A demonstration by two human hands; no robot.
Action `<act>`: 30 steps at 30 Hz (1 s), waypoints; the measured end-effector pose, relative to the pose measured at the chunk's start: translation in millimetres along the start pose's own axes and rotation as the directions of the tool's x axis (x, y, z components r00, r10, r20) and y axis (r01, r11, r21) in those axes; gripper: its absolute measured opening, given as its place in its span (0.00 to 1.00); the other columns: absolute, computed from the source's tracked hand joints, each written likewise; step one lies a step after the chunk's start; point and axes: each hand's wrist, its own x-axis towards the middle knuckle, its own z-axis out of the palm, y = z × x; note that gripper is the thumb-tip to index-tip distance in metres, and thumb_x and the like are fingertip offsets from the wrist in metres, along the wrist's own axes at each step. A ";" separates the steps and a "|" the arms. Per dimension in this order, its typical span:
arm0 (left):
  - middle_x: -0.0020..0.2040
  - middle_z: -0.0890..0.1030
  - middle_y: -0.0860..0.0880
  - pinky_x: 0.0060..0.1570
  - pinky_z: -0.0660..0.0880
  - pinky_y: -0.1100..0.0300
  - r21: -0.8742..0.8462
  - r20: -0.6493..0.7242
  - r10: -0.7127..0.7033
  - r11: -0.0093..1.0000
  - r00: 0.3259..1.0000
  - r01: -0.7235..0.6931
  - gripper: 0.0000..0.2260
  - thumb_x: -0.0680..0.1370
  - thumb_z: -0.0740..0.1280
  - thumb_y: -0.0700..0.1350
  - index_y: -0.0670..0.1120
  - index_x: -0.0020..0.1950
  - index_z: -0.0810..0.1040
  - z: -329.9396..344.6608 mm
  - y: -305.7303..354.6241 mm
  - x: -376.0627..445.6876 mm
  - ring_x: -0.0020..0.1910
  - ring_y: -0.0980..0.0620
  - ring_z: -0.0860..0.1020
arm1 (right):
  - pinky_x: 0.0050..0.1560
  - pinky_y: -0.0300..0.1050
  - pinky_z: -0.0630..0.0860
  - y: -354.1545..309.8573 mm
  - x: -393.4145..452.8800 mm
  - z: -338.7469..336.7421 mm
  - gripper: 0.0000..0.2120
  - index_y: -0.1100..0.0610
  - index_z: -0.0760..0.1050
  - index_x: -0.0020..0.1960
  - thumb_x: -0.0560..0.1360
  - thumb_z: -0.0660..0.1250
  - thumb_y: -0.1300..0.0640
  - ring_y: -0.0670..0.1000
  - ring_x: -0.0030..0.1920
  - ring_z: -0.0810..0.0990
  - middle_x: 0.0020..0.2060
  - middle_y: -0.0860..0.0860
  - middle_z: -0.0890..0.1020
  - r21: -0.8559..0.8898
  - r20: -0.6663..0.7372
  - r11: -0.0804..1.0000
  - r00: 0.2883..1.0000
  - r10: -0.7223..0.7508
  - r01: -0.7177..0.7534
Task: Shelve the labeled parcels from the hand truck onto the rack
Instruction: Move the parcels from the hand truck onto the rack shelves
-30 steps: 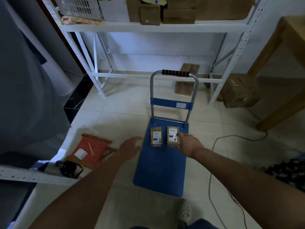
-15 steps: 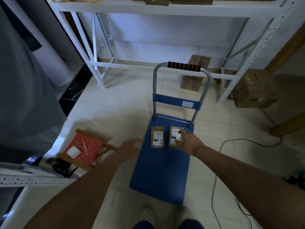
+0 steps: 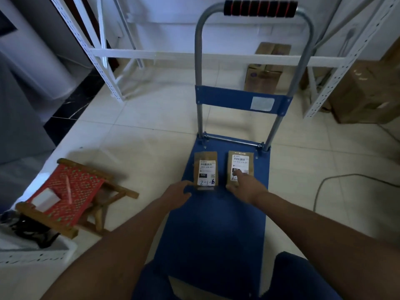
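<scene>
A person crouches over a blue flat-deck hand truck with a steel loop handle, seen from a head camera looking down. Two small brown cardboard parcels with white shipping labels lie side by side at the deck's 12 o'clock end, just below the handle posts. The left parcel has "2-1" handwritten on its label; the right parcel sits at its 3 o'clock, a narrow strip of deck between them.

The right hand rests on the right parcel's near end, forefinger stretched across the label, thumb at the near edge; no full grip shows. The left hand lies at 7 o'clock of the left parcel, fingers loosely extended, its fingertips at the box's near corner, holding nothing.

This looks like the pick-up step: both parcels remain on the truck. Next, each hand needs to close around a box and lift it.

The white slotted-steel rack stands at 12 o'clock beyond the handle, which blocks a straight lift forward. A red woven wooden stool sits at 9 o'clock, a cable at 3 o'clock; bare tile lies between.
</scene>
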 end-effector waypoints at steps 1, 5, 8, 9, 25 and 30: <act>0.74 0.68 0.46 0.61 0.65 0.64 -0.018 -0.013 -0.001 1.000 1.000 0.001 0.20 0.82 0.62 0.44 0.48 0.74 0.66 13.9 -3.1 13.6 0.70 0.47 0.69 | 0.62 0.54 0.73 8.5 13.7 11.9 0.26 0.58 0.62 0.72 0.81 0.61 0.45 0.59 0.64 0.74 0.67 0.59 0.73 0.002 -0.015 1.000 1.000 -0.006 0.006; 0.72 0.70 0.46 0.63 0.65 0.62 -0.109 -0.115 0.017 0.994 0.993 -0.030 0.19 0.82 0.61 0.43 0.45 0.73 0.67 59.0 -9.3 66.5 0.70 0.47 0.69 | 0.61 0.52 0.73 37.8 65.9 52.6 0.24 0.59 0.64 0.70 0.81 0.62 0.46 0.59 0.63 0.75 0.66 0.59 0.74 0.053 -0.080 0.998 0.996 -0.029 0.034; 0.69 0.73 0.46 0.59 0.65 0.64 -0.191 -0.186 0.014 0.980 0.983 -0.050 0.18 0.82 0.61 0.39 0.42 0.72 0.69 77.8 -15.4 103.9 0.69 0.47 0.71 | 0.59 0.51 0.75 55.5 98.7 77.6 0.24 0.58 0.64 0.70 0.80 0.63 0.46 0.58 0.60 0.77 0.64 0.59 0.75 0.112 -0.120 0.992 0.992 -0.042 0.056; 0.67 0.74 0.45 0.57 0.66 0.64 -0.207 -0.227 0.012 0.976 0.974 -0.061 0.18 0.81 0.62 0.38 0.41 0.71 0.70 81.7 -18.3 114.3 0.68 0.46 0.72 | 0.58 0.52 0.76 60.7 107.3 84.1 0.24 0.57 0.65 0.70 0.80 0.63 0.45 0.57 0.58 0.77 0.63 0.58 0.76 0.128 -0.131 0.990 0.990 -0.047 0.064; 0.61 0.74 0.46 0.55 0.69 0.56 -0.648 -0.251 -0.280 0.760 0.927 0.055 0.20 0.82 0.63 0.49 0.40 0.69 0.67 131.3 -36.6 167.9 0.63 0.44 0.73 | 0.61 0.53 0.75 98.0 128.4 119.1 0.24 0.54 0.66 0.71 0.79 0.63 0.46 0.55 0.58 0.77 0.60 0.54 0.79 0.197 -0.201 0.976 0.978 -0.050 0.090; 0.66 0.75 0.45 0.59 0.71 0.53 -0.672 -0.242 -0.231 0.741 0.942 0.010 0.21 0.81 0.64 0.49 0.44 0.71 0.65 142.1 -48.8 154.3 0.61 0.47 0.73 | 0.59 0.50 0.74 85.9 129.3 127.6 0.25 0.55 0.66 0.70 0.79 0.63 0.43 0.55 0.58 0.77 0.59 0.54 0.79 0.196 -0.194 0.976 0.980 -0.054 0.092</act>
